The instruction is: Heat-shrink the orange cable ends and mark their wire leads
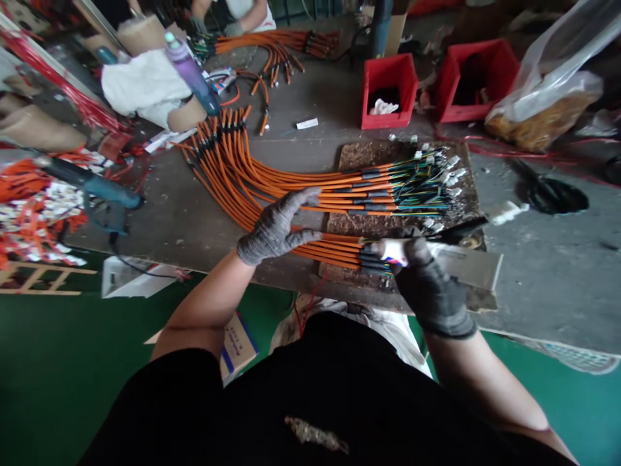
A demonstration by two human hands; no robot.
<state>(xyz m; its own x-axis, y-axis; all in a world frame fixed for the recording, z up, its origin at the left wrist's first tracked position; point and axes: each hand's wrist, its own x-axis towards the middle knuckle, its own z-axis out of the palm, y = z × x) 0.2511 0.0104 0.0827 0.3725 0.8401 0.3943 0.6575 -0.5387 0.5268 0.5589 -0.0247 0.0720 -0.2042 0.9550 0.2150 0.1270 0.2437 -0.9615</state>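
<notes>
My left hand point(274, 230), in a grey knit glove, lies over a bundle of orange cables point(272, 178), with thumb and fingers spread apart. In my right hand point(431, 285), also gloved, is a white squeeze tube point(473, 262) with blue and red print. Its flat end points right, and its other end is close to the cables' dark sleeves point(372, 264). The cables' far-right ends split into thin wires with small white connectors point(453, 171). Under them lies a worn brown board point(349, 223). Beside the tube, a dark tool point(460, 230) has a white end.
Two red bins point(388, 97) and a clear bag point(543, 116) stand at the back right. A black scoop-like thing point(557, 194) lies right. On the left are a purple bottle point(189, 68), a heat-gun-like tool point(97, 181) and orange-white pieces point(39, 200). Another person's gloved hand point(233, 29) shows at the back.
</notes>
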